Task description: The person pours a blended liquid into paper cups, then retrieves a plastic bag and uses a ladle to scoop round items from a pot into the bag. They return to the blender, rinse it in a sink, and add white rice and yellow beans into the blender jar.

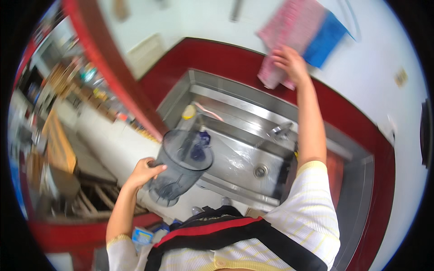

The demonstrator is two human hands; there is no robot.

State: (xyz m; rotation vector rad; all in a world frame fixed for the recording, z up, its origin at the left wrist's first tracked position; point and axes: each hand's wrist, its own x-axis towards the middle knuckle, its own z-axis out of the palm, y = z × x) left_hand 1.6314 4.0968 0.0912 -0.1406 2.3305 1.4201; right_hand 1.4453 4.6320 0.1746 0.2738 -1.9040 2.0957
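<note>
My left hand grips the handle of a clear grey plastic pitcher, which is tilted beside the left end of a stainless steel sink. My right hand is raised to the wall at a pink towel, its fingers against the lower part of the cloth; whether they grasp it is unclear. A blue cloth hangs right beside the towel. Below my right arm, a metal faucet stands at the sink's back edge. Dark purple cloth shows at the sink's left side, partly through the pitcher.
A drain lies in the sink floor. A yellow-rimmed round item sits on the left ledge. The red post rises left of the sink. Farther left, a cluttered shelf and an orange board appear blurred.
</note>
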